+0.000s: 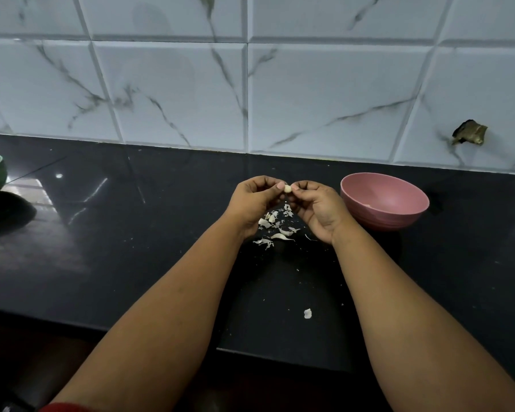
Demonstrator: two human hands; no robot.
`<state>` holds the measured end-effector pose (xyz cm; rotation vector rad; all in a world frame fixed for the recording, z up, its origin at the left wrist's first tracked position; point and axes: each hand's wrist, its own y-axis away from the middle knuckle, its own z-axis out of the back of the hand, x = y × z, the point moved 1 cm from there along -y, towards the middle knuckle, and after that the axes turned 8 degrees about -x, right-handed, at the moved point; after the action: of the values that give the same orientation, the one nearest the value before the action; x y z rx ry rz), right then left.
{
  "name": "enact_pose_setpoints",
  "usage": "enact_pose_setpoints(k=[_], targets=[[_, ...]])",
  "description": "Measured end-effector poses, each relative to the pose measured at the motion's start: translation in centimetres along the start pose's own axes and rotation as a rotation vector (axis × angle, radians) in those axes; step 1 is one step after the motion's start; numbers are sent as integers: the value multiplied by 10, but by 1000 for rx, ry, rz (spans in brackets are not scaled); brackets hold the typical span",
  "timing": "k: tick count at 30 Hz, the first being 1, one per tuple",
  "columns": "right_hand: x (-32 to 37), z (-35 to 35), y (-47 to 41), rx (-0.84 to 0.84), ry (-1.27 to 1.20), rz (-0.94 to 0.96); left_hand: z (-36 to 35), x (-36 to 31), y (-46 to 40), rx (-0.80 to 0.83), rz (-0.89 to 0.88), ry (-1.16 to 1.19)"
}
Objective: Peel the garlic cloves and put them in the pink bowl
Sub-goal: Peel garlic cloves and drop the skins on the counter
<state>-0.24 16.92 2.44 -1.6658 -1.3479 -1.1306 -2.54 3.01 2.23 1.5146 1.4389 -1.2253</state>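
At frame centre, the left hand (252,200) and right hand (317,208) pinch one clove (287,189) between their fingertips, above the peels (275,226) on the counter (131,233). The bowl (384,200) sits just right. The clove looks small, light, firm and likely slippery once bare; pinching its ends seems best.

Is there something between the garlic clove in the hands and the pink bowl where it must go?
Nothing visible blocks it. The garlic clove is pinched between the left hand and the right hand. The pink bowl stands open just beyond the right hand. The peel scraps lie below the hands, off that path.
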Motion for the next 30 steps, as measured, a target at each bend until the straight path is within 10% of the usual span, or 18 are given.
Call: enact_pose_setpoints(k=[18, 30], targets=[[-10, -7, -1, -49, 160, 230, 2, 1, -1, -170, -62, 16], [-11, -4, -3, -92, 314, 299, 3, 3, 0, -174, -305, -596]])
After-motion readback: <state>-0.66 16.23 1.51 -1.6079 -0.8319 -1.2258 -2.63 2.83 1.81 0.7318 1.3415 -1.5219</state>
